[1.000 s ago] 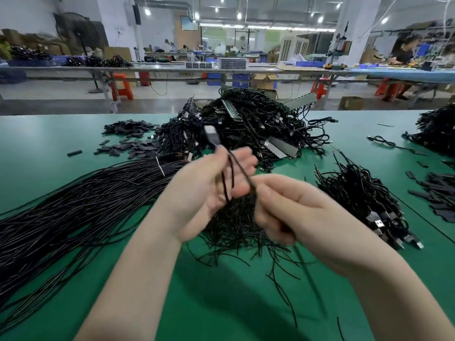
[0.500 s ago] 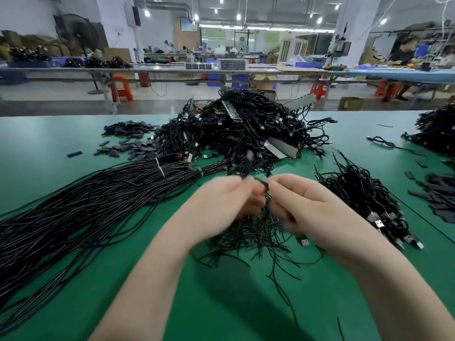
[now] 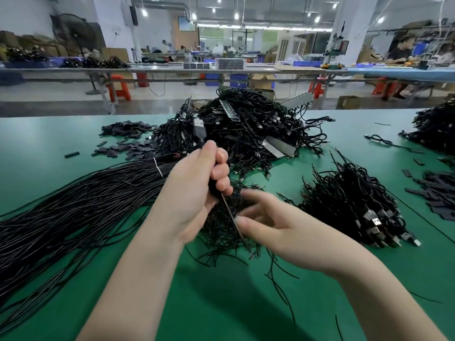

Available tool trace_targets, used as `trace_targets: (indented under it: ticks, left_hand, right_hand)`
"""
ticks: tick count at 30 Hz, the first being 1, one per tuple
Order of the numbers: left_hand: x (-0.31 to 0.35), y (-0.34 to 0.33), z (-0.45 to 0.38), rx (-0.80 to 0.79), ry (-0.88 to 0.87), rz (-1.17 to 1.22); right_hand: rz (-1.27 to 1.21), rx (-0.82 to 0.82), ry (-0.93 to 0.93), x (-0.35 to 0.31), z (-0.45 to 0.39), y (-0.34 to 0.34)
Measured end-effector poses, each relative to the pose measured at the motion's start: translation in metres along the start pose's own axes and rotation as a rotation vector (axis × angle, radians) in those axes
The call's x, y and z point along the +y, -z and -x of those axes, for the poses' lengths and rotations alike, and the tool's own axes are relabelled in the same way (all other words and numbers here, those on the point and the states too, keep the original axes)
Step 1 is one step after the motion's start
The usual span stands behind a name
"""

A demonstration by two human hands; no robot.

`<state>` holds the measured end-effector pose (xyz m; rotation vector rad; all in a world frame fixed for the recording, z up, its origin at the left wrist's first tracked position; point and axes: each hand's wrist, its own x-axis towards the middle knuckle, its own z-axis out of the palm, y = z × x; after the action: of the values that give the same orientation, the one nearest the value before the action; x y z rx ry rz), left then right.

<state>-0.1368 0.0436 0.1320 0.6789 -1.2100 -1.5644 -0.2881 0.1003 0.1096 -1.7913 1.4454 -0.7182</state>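
Head view. A single black USB cable (image 3: 231, 212) is held above the green table (image 3: 221, 303), in front of a large tangled heap (image 3: 246, 129) of similar leads. The left hand (image 3: 194, 190) is clenched round the cable's middle. The plug (image 3: 199, 127) stands up out of the top of the fist, and the free tail slants down and to the right from under the little finger. The right hand (image 3: 283, 232) lies at that tail with its thumb against or just beside it. Motion blur makes it impossible to tell whether the thumb and fingers actually pinch the wire.

Handling, as a judgement: the cable is light, thin and limp, with a smooth jacket likely to slide through a loose grip. The rigid plug or the stretch just below it offers the surest hold, while the tail will whip and snag on neighbouring strands.

Obscured: the part of the cable inside the left fist. The tail's end merges with the dark loose strands (image 3: 216, 244) beneath the hands. A tied bundle of long wires (image 3: 73, 200) runs off the frame's left edge.
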Motion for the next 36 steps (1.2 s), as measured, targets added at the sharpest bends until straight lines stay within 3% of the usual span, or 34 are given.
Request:
trace_targets:
  ticks: [3, 5, 10, 16, 25, 30, 33, 36]
  left_hand:
    - [-0.006, -0.008, 0.004, -0.096, -0.006, -0.162]
    - [-0.009, -0.014, 0.006, -0.154, 0.017, -0.159]
    - [-0.009, -0.014, 0.009, -0.165, 0.080, -0.181]
    - [-0.017, -0.015, 0.007, 0.018, -0.165, -0.638]
    - [-0.032, -0.026, 0.002, -0.005, 0.029, -0.115]
    - [-0.036, -0.026, 0.001, 0.036, -0.028, -0.163]
    - [-0.040, -0.031, 0.002, 0.115, -0.055, -0.210]
    - [-0.040, -0.028, 0.001, 0.092, -0.017, -0.218]
  right_hand:
    - [-0.356, 0.119, 0.086, -0.002, -0.003, -0.001]
    - [-0.402, 0.155, 0.162, -0.005, -0.005, -0.005]
    - [-0.280, 0.234, 0.138, -0.003, -0.007, -0.007]
    - [-0.099, 0.385, 0.170, -0.006, -0.010, -0.016]
    - [-0.050, 0.453, 0.134, -0.003, -0.015, -0.025]
    - [0.065, 0.469, 0.108, -0.002, -0.020, -0.030]
    - [-0.059, 0.419, 0.134, -0.004, -0.021, -0.030]
    - [-0.084, 0.356, 0.141, -0.003, -0.019, -0.027]
